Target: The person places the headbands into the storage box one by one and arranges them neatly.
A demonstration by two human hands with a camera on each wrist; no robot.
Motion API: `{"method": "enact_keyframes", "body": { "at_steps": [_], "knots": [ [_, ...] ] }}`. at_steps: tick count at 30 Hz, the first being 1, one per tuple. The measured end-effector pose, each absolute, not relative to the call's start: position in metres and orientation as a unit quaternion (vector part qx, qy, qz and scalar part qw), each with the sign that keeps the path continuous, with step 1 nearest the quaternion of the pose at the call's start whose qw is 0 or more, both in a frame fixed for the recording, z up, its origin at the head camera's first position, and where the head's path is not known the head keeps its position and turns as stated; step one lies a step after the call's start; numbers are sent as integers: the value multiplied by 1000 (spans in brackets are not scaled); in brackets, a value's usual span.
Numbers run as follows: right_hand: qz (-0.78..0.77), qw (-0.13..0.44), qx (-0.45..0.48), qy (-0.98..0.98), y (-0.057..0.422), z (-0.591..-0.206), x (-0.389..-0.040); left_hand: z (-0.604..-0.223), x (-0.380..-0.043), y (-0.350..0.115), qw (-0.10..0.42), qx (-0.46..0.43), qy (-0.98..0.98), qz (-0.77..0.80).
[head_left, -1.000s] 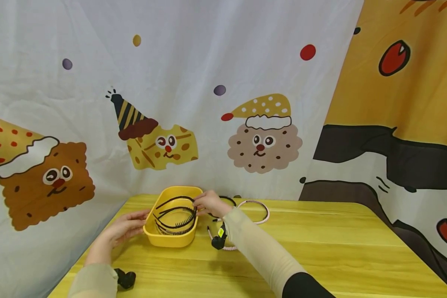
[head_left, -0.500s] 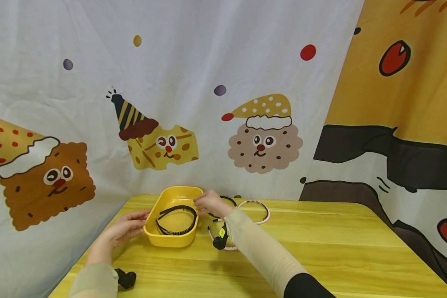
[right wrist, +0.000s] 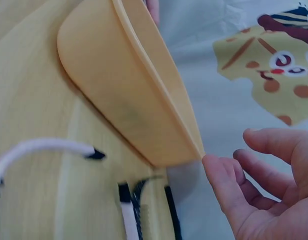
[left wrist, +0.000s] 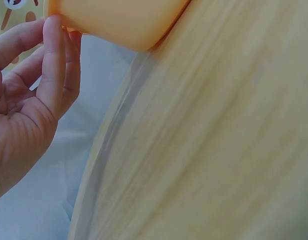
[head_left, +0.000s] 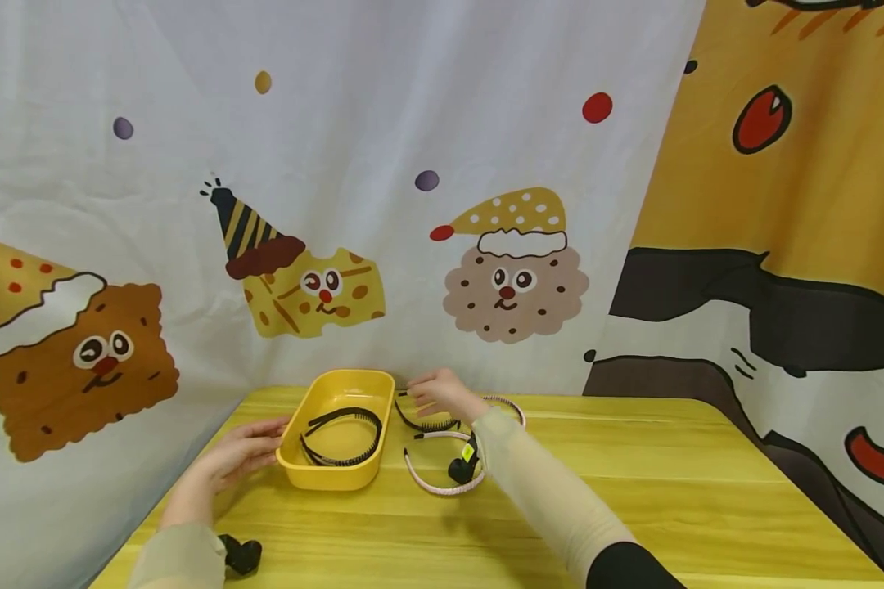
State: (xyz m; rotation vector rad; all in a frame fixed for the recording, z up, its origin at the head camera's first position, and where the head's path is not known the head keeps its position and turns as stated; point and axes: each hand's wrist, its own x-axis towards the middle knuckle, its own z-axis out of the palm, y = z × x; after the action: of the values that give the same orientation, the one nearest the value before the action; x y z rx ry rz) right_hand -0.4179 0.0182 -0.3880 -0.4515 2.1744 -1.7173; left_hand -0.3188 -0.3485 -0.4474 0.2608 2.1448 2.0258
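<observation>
A yellow plastic bin point(head_left: 330, 479) stands on the table with black toothed headbands point(head_left: 346, 463) lying in it; how many overlap there I cannot tell. My left hand point(head_left: 239, 452) touches the bin's left side with extended fingers, and in the left wrist view its fingertips meet the bin wall point(left wrist: 119, 22). To the right of the bin, my right hand point(head_left: 445, 393) hovers with loosely bent fingers and nothing in them. Beneath it lies a black headband point(head_left: 435, 427), partly covered. A pink headband point(head_left: 442, 491) rests nearer me, and another pink headband point(head_left: 514, 403) shows behind my wrist.
The wooden table point(head_left: 633, 483) stretches away to the right. Behind it hangs a printed curtain point(head_left: 383, 106), close to the bin's far end. A black wrist camera point(head_left: 241, 555) sits on my left sleeve, another on my right.
A black headband at my right fingers has come down among those in the bin. My right hand has let go and moved right, off the rim. The left hand stays at the bin.
</observation>
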Motion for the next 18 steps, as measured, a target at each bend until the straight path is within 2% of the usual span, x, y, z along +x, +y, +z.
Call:
{"method": "enact_keyframes", "body": {
  "at_steps": [18],
  "knots": [
    [-608,136,-118,774,95,-375,-429,-448,-320,-350,106,99,721,677]
  ]
}}
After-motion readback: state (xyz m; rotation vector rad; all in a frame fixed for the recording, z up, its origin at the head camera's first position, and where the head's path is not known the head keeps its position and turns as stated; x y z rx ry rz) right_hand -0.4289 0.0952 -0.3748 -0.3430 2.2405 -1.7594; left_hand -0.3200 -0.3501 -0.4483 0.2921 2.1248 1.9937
